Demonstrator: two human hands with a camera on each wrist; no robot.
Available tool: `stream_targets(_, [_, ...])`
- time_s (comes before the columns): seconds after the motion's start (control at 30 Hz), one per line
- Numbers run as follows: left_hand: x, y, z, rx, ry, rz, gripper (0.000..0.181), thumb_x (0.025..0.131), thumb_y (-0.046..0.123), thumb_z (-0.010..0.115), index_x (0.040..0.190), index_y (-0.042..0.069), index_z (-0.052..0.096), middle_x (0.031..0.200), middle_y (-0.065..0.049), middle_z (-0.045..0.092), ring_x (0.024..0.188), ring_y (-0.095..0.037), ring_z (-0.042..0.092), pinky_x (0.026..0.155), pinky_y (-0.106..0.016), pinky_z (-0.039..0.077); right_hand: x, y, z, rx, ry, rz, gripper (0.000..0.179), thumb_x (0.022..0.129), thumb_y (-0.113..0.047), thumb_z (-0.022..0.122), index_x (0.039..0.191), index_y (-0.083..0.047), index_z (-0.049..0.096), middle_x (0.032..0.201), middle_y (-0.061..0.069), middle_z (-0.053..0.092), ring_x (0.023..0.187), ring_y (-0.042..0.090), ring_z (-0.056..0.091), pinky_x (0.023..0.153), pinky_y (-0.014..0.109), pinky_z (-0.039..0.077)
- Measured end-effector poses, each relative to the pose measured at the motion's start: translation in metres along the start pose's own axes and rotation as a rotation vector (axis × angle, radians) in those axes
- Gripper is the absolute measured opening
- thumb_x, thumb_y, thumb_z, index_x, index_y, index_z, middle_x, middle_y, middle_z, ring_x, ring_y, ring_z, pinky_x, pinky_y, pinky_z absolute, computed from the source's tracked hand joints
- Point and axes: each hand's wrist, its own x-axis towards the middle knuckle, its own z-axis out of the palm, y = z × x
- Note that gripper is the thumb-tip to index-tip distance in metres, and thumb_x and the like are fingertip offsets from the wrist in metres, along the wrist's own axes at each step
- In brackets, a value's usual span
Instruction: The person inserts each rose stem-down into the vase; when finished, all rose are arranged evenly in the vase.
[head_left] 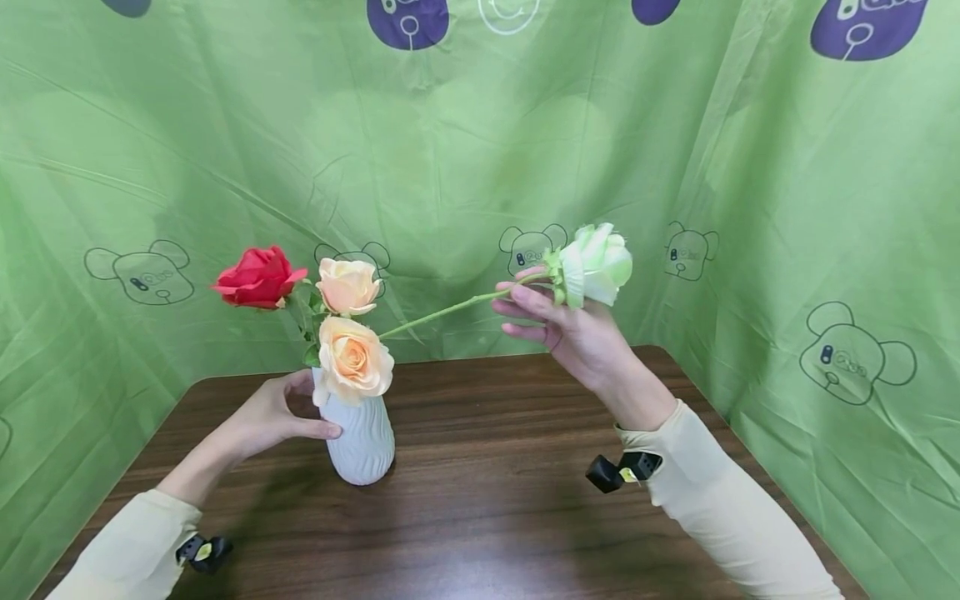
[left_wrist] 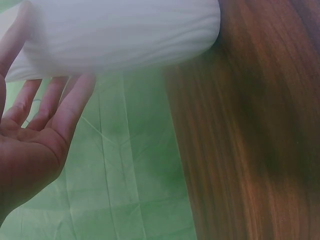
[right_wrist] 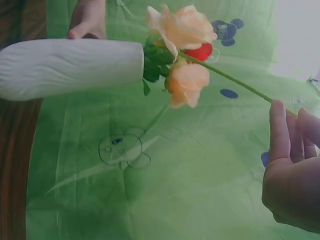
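Observation:
A white ribbed vase [head_left: 362,446] stands on the table, and my left hand [head_left: 273,417] grips its upper part, thumb at the front. Out of its mouth rise a red rose [head_left: 260,277] and two peach roses, one higher [head_left: 348,286] and one lower [head_left: 354,358]. To the right, my right hand [head_left: 573,337] pinches the green stem [head_left: 450,310] of a pale green-white rose [head_left: 596,265] just below the bloom. That stem slants down left toward the vase, its lower end hidden behind the peach roses. In the right wrist view the stem [right_wrist: 235,80] runs from the fingertips to the blooms.
The dark wooden table [head_left: 510,467] carries the vase near its back edge. Green cloth [head_left: 465,150] with bear drawings hangs behind and on both sides. Each wrist wears a small black camera, one on the left [head_left: 204,552] and one on the right [head_left: 622,472].

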Motion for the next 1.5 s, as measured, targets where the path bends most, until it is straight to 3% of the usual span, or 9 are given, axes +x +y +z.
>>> stream_targets(0.27, [-0.002,0.001,0.000,0.016,0.013,0.008,0.082,0.071,0.037,0.094,0.136,0.006,0.056,0.118,-0.006,0.068,0.108,-0.022,0.062,0.084,-0.031,0.053,0.008,0.013,0.021,-0.082,-0.030,0.029,0.038,0.081,-0.020,0.088,0.106,0.000,0.067,0.109,0.019,0.072,0.097,0.030,0.073,0.082,0.047,0.057])
stream_targets(0.4, [-0.003,0.002,0.001,0.035,0.017,0.025,0.077,0.071,0.039,0.094,0.133,0.009,0.059,0.119,-0.004,0.069,0.109,-0.021,0.062,0.086,-0.032,0.052,0.011,0.016,0.025,-0.095,-0.042,0.031,0.033,0.085,-0.017,0.085,0.106,0.000,0.067,0.110,0.020,0.071,0.098,0.031,0.073,0.084,0.048,0.057])
stream_targets(0.67, [-0.004,-0.001,0.001,-0.050,0.019,0.090,0.079,0.071,0.028,0.095,0.137,0.015,0.054,0.125,-0.001,0.064,0.112,-0.013,0.060,0.090,-0.026,0.050,0.019,0.024,0.031,-0.118,-0.040,0.051,0.016,0.094,-0.004,0.072,0.108,0.001,0.066,0.113,0.021,0.070,0.101,0.032,0.072,0.087,0.050,0.055])
stream_targets(0.9, [-0.004,0.000,0.001,-0.013,0.007,0.033,0.070,0.072,0.036,0.094,0.129,0.010,0.061,0.114,-0.002,0.070,0.104,-0.015,0.065,0.085,-0.032,0.053,0.026,0.035,0.038,-0.169,-0.043,0.069,0.012,0.095,-0.001,0.069,0.107,-0.001,0.068,0.115,0.024,0.068,0.106,0.039,0.069,0.088,0.053,0.055])
stream_targets(1.2, [-0.003,0.002,0.000,-0.015,0.004,0.028,0.071,0.072,0.037,0.094,0.130,0.012,0.061,0.116,-0.001,0.070,0.106,-0.015,0.064,0.087,-0.035,0.054,0.028,0.014,0.030,-0.148,0.035,-0.023,0.014,0.095,0.001,0.068,0.109,0.002,0.064,0.110,0.022,0.070,0.096,0.032,0.073,0.085,0.050,0.056])
stream_targets(1.5, [-0.004,0.002,0.002,-0.016,0.004,0.025,0.070,0.072,0.037,0.093,0.129,0.011,0.061,0.115,-0.001,0.070,0.105,-0.016,0.064,0.086,-0.032,0.053,0.027,0.003,0.021,-0.117,0.079,-0.038,0.021,0.095,-0.001,0.070,0.114,0.002,0.061,0.109,0.019,0.070,0.094,0.030,0.073,0.082,0.046,0.058])
